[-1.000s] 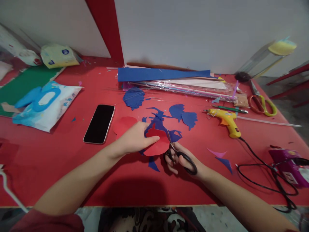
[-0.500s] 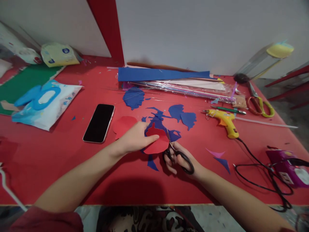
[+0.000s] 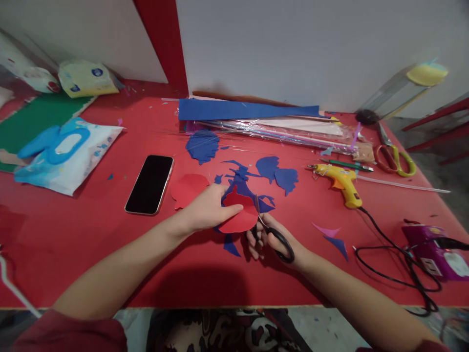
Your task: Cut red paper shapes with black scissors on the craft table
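Right hand [image 3: 264, 243] nudged scissors [image 3: 280, 240] toward red paper [image 3: 238, 218].

The right hand [image 3: 269, 242] has moved a little to the left, closer to the red paper shape [image 3: 238, 215]. The black scissors [image 3: 266, 227] have come along with it. Their blades now sit right at the paper's right edge. The fingers now curl more over the small handle ring, so less of it shows than before.
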### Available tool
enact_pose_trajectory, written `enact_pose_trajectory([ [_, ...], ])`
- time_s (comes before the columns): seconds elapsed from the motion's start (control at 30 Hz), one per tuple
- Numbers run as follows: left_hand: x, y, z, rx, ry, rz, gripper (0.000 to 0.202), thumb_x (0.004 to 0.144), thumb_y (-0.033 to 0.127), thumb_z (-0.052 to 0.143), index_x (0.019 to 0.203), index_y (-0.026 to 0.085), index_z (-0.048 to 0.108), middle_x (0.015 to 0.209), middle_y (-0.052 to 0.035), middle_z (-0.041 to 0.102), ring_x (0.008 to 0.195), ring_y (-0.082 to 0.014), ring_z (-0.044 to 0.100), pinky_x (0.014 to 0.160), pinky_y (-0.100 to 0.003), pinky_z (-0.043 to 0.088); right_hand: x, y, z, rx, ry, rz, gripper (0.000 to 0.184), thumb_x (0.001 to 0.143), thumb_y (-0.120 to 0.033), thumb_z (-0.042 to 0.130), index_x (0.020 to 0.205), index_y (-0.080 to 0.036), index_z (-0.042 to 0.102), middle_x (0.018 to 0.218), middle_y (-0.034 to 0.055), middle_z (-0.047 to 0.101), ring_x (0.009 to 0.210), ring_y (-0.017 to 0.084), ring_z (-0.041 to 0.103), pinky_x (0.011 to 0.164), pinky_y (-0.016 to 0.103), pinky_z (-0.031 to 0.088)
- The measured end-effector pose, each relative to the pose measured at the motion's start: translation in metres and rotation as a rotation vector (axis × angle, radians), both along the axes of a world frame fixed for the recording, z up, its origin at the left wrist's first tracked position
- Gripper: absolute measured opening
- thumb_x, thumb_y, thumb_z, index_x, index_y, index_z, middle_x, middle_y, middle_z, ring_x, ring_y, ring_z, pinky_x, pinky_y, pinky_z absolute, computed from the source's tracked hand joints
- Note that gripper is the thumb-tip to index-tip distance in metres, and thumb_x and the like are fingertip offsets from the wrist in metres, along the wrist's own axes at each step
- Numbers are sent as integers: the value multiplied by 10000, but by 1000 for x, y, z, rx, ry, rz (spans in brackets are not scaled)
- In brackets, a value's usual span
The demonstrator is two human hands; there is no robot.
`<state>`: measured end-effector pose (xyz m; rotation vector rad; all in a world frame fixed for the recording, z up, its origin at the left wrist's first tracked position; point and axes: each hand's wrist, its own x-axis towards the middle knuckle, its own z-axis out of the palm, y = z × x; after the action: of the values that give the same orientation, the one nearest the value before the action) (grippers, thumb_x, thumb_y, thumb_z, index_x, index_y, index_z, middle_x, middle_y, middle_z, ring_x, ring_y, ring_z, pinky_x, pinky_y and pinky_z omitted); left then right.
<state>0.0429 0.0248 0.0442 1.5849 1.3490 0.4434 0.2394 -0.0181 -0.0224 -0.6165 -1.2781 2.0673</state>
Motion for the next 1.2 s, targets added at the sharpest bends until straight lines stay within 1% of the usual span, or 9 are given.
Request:
enact_pose_trajectory([
  [0.2,1,0,-1,-16,13,4,233,721,320,558,820,115,610,846,-108,676,799,-255,611,696,-374,481,-1,1,2,-3,30,-8,385,825,-557,522,826,-194,395,710,-24,506,489,78,548,413,191,363],
  [0.37,3,-1,0,10,8,30,258,719,314,558,862,107,619,854,-103,667,801,-250,602,708,-376,470,-2,1,5,-8,1,-36,406,807,-566,543,899,-197,400,676,-41,495,457,73,516,411,198,368],
  [0.47,3,-1,0,-5,-5,39,258,716,311,561,857,105,623,851,-104,667,795,-248,600,697,-372,473,-3,0,6,-20,32,-46,380,813,-541,555,869,-210,378,656,-55,483,434,67,488,408,199,368],
  [0.53,3,-1,0,-17,-32,50,251,711,308,568,854,110,624,860,-101,671,812,-247,605,709,-370,481,-3,0,7,-36,50,-53,369,814,-526,563,859,-213,373,661,-61,476,425,61,471,417,209,382],
  [0.63,2,0,-1,-31,-48,58,284,711,311,570,889,96,625,895,-119,679,831,-255,617,736,-387,490,-4,0,9,-47,47,-53,374,812,-532,562,873,-207,387,673,-62,478,418,51,455,437,222,401],
  [0.73,2,0,-1,-38,-52,50,297,711,312,573,901,90,625,917,-130,686,847,-262,628,757,-397,497,-3,0,9,-37,25,-47,384,810,-541,558,875,-204,387,667,-62,476,415,53,451,435,221,394],
  [0.83,2,0,-1,-32,-58,39,264,714,306,569,870,100,625,904,-123,690,845,-262,637,754,-393,505,-3,1,8,-21,17,-37,399,805,-555,555,880,-204,380,665,-57,479,427,59,460,437,220,392],
  [1.03,2,0,-2,-16,-53,39,306,716,321,576,912,91,623,955,-141,690,903,-276,635,825,-428,491,-3,1,6,8,18,-44,403,811,-560,542,896,-197,391,662,-61,471,419,50,448,420,207,390],
  [1.2,2,0,-1,-17,-95,50,294,714,323,583,903,101,622,961,-131,692,904,-268,639,810,-404,500,-3,1,6,-15,-6,-40,430,780,-583,563,879,-211,371,659,-70,478,392,53,441,410,223,407],
])
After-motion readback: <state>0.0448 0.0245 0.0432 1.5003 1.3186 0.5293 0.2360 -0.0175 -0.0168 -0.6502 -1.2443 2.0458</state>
